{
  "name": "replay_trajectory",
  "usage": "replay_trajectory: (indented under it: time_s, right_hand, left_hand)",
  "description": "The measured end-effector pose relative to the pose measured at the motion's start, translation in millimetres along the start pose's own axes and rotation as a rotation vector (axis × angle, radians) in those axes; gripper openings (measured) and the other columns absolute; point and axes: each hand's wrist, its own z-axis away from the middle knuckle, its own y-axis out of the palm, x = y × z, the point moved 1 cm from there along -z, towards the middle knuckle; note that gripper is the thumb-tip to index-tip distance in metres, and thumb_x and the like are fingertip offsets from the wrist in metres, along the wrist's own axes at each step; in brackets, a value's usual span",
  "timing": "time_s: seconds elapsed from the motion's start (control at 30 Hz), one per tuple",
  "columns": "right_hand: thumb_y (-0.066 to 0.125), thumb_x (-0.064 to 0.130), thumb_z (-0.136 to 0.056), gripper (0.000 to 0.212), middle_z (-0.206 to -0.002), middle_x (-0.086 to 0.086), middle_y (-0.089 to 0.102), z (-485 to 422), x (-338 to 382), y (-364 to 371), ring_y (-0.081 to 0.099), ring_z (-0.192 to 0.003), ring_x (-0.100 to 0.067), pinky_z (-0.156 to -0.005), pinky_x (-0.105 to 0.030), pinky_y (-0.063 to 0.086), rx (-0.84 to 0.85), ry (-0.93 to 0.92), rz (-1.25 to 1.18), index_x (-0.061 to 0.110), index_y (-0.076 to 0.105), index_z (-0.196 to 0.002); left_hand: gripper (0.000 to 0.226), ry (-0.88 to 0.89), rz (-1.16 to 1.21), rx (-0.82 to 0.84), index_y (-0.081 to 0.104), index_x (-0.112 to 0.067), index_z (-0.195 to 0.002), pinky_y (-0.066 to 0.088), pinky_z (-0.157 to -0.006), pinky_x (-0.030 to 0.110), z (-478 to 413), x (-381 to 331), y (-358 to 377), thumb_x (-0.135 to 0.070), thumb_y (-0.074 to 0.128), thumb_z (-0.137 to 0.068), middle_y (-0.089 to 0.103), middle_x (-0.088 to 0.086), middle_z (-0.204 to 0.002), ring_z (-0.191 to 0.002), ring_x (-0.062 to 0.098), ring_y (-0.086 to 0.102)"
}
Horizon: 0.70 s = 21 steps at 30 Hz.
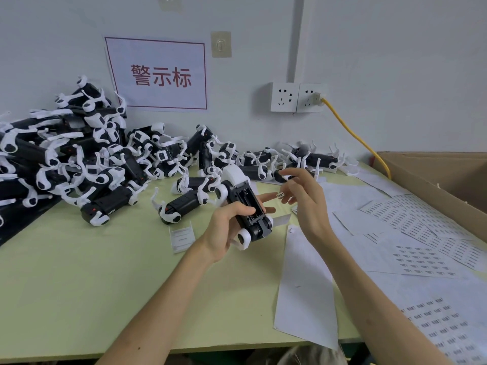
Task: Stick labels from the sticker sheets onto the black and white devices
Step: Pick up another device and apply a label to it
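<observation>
My left hand [226, 227] grips a black and white device [243, 204] above the table's middle, its open black underside turned up toward me. My right hand [305, 198] hovers just right of it, fingers spread, with a small white label [281, 195] stuck on a fingertip close to the device. A large pile of black and white devices [79, 154] covers the table's left and back. Sticker sheets [416, 233] printed with rows of small labels lie to the right, and another sticker sheet [434, 327] lies at the near right.
A cardboard box [448, 180] stands at the right edge. A yellow cable [355, 138] runs from a wall socket [311, 97] down behind the box. Blank backing paper [303, 285] hangs over the green table's [105, 285] front edge. A small white strip [181, 237] lies left of my hand.
</observation>
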Motion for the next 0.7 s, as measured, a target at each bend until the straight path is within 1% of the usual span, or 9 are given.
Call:
replay_trajectory:
  time_s: [0.07,0.1,0.17,0.37,0.43,0.57,0.63,0.67,0.7]
  right_hand:
    - [0.045,-0.002,-0.098,0.027,-0.075,-0.005,0.059,0.0,-1.0,0.4,0.055,-0.068,-0.015,-0.066,-0.016,0.044,0.000,0.000,0.013,0.009,0.066,-0.111]
    - [0.045,-0.002,-0.098,0.028,-0.075,-0.006,0.059,0.2,-1.3,0.7,0.055,-0.068,-0.015,-0.066,-0.016,0.044,0.005,-0.004,0.021,0.009,0.066,-0.111]
    - [0.044,-0.002,-0.098,0.028,-0.076,-0.008,0.059,1.0,-1.4,1.3,0.054,-0.068,-0.015,-0.066,-0.015,0.043,0.021,-0.016,0.045,0.010,0.066,-0.111]
    - [0.043,0.003,-0.098,0.027,-0.081,-0.016,0.062,1.8,0.0,1.8,0.055,-0.069,-0.013,-0.065,-0.014,0.042,0.036,-0.037,0.077,0.011,0.066,-0.110]
    - [0.042,0.006,-0.098,0.028,-0.083,-0.016,0.063,2.1,-0.9,1.8,0.056,-0.070,-0.013,-0.065,-0.013,0.042,0.045,-0.037,0.088,0.011,0.067,-0.110]
    - [0.043,0.015,-0.100,0.028,-0.087,-0.008,0.069,2.0,-3.5,1.9,0.061,-0.071,-0.015,-0.067,-0.014,0.044,0.062,0.001,0.112,0.018,0.068,-0.111]
    - [0.042,0.022,-0.098,0.029,-0.088,-0.005,0.073,1.8,-4.5,1.4,0.064,-0.073,-0.017,-0.070,-0.017,0.046,0.063,0.019,0.105,0.019,0.068,-0.111]
    - [0.042,0.022,-0.098,0.030,-0.089,-0.005,0.074,1.3,-5.0,1.3,0.065,-0.074,-0.017,-0.071,-0.018,0.047,0.057,0.025,0.100,0.018,0.069,-0.111]
    - [0.042,0.020,-0.100,0.029,-0.089,-0.005,0.075,0.5,-5.5,1.0,0.066,-0.074,-0.018,-0.071,-0.018,0.048,0.045,0.036,0.101,0.017,0.069,-0.109]
  left_hand:
    - [0.031,0.038,0.007,0.014,0.073,-0.009,-0.091,0.037,-0.101,0.060,-0.1,-1.5,-0.8,-0.027,0.065,-0.067,0.067,0.012,-0.134,-0.129,0.042,0.058]
    - [0.029,0.051,0.012,0.014,0.068,-0.006,-0.092,0.039,-0.108,0.060,-0.1,-1.5,-1.5,-0.024,0.063,-0.070,0.067,0.012,-0.135,-0.130,0.041,0.058]
    - [0.028,0.053,0.013,0.007,0.060,0.000,-0.096,0.040,-0.111,0.056,-0.2,-1.1,-1.4,-0.019,0.056,-0.076,0.066,0.013,-0.136,-0.130,0.042,0.057]
    - [0.029,0.054,0.017,-0.026,0.059,0.001,-0.096,0.053,-0.093,0.041,0.7,-1.7,1.2,-0.020,0.054,-0.076,0.068,0.012,-0.133,-0.119,0.038,0.064]
    - [0.030,0.050,0.009,-0.032,0.062,-0.002,-0.094,0.049,-0.094,0.044,1.0,-1.5,0.7,-0.023,0.060,-0.072,0.068,0.012,-0.133,-0.119,0.038,0.064]
    - [0.028,0.049,-0.032,-0.066,0.078,-0.019,-0.084,0.036,-0.096,0.049,2.3,-1.0,0.2,-0.035,0.066,-0.065,0.067,0.019,-0.131,-0.120,0.038,0.064]
    - [0.028,0.059,-0.023,-0.070,0.080,-0.022,-0.085,0.039,-0.095,0.046,3.0,-2.0,0.4,-0.036,0.065,-0.066,0.068,0.016,-0.130,-0.117,0.035,0.063]
    - [0.028,0.066,-0.017,-0.065,0.080,-0.023,-0.086,0.046,-0.089,0.039,3.4,-3.0,1.0,-0.036,0.064,-0.067,0.071,0.011,-0.127,-0.115,0.033,0.063]
    - [0.027,0.067,-0.017,-0.059,0.080,-0.025,-0.086,0.050,-0.076,0.030,4.6,-4.3,1.9,-0.036,0.064,-0.067,0.072,0.007,-0.123,-0.114,0.030,0.063]
